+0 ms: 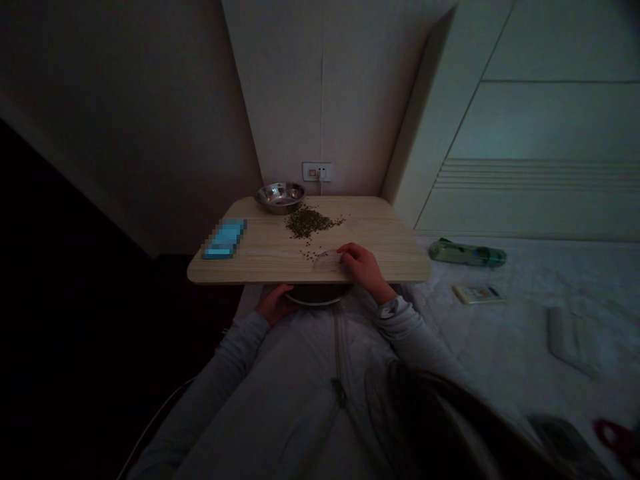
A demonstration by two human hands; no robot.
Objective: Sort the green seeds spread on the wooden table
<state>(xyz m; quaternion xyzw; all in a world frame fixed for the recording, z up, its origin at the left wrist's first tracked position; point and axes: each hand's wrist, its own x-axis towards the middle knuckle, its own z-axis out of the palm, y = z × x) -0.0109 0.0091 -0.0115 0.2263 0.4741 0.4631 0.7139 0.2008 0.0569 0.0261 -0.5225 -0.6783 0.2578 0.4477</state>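
My right hand (pixel 365 270) is closed on a clear, thin piece of plastic (pixel 327 261) that rests at the near edge of the small wooden table (pixel 260 261). A few small greenish beans lie just left of the plastic. The main pile of beans (pixel 307 221) is spread farther back on the tabletop. Under the near edge, my left hand (pixel 275 304) grips the left side of a dark bowl with a pale rim (pixel 316 296). The tabletop hides part of this bowl and some of my left fingers.
A shiny metal bowl (pixel 280 195) stands at the table's back left. A phone with a blurred blue screen (pixel 225 239) lies at the left. On the bed at right are a green transparent case (pixel 467 254) and a pale packet (pixel 479 295). A wall socket (pixel 317 172) holds a plug.
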